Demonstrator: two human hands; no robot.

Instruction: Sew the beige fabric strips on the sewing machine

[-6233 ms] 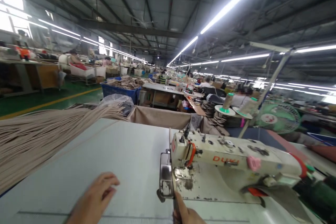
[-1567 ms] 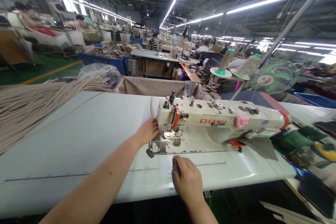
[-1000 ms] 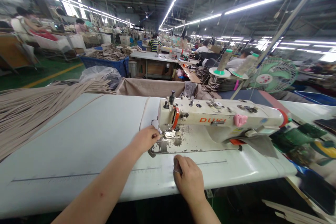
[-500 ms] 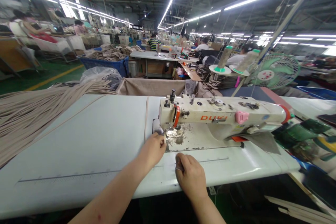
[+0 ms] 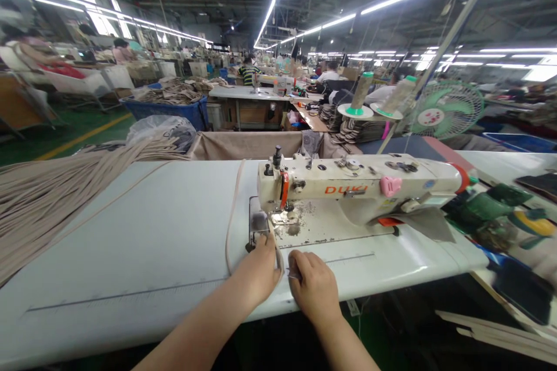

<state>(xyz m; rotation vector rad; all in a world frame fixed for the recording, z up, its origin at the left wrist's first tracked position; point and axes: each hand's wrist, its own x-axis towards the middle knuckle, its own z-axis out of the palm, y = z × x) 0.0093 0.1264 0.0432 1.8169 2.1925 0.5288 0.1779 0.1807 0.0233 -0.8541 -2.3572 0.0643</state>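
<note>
The beige strap [image 5: 230, 214] runs in a long curve across the white counter [image 5: 130, 243], from the far edge beside the sewing machine [image 5: 348, 185] down to my hands at the near edge. Its near end bends around under my left hand [image 5: 259, 272], just in front of the machine's metal plate [image 5: 261, 226]. My left hand lies on the strap with the fingers closed onto it, the fingertips touching the plate's front corner. My right hand [image 5: 315, 287] sits just beside it on the counter, fingers curled shut; the thumb and forefinger pinch something small and pale at the strap's end, though I cannot tell exactly what. Both hands sit in front of the needle area, close together and nearly touching.

To the left, a thick bundle of matching beige straps [image 5: 52, 197] lies spread over the counter, well apart from my hands. Behind the machine stand two thread cones [image 5: 361, 93] and a green fan [image 5: 448, 110]. Farther back, a blue bin [image 5: 174, 107] holds stacked pieces.
</note>
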